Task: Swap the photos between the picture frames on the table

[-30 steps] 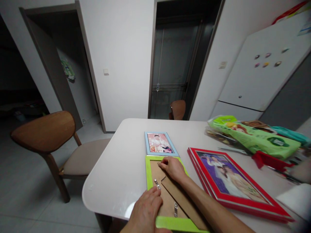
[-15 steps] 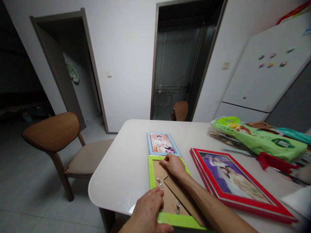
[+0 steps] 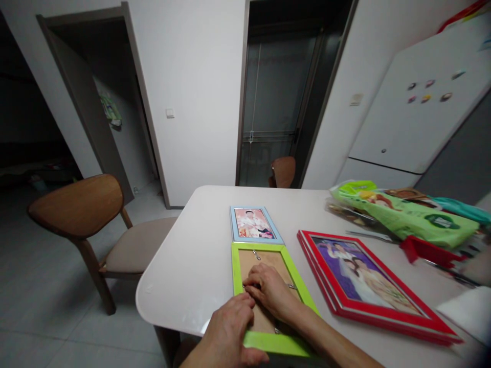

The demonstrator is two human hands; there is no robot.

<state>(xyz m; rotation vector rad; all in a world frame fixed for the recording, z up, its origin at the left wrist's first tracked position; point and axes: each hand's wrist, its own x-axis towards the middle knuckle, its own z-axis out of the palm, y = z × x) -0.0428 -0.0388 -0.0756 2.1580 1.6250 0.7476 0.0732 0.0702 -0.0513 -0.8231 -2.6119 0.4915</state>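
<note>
A lime-green picture frame (image 3: pixel 303 294) lies face down on the table, its brown backing board (image 3: pixel 274 259) showing. Metal clips sit along the board's edges, among them a far clip (image 3: pixel 256 254) and a right-hand clip (image 3: pixel 292 286). My right hand (image 3: pixel 270 291) is closed, fingertips bunched at the frame's left inner edge over a clip they mostly hide. Just nearer, my left hand (image 3: pixel 232 329) grips the frame's near left corner, fingers along the left side and thumb at the near edge. A light-blue picture frame (image 3: pixel 275 229) with a portrait touches the green frame's far side.
Red picture frames (image 3: pixel 322 276) are stacked to the right, a wedding photo on top. Behind them lie a green plastic package (image 3: pixel 422 217), a red object (image 3: pixel 431 250) and a grey tool (image 3: pixel 370 235). A wooden chair (image 3: pixel 76 207) stands left of the white table (image 3: pixel 180 260).
My right hand has moved from the frame's far edge toward me, to its left side. The far clip and right-hand clip now show. My left hand stays at the near left corner.
</note>
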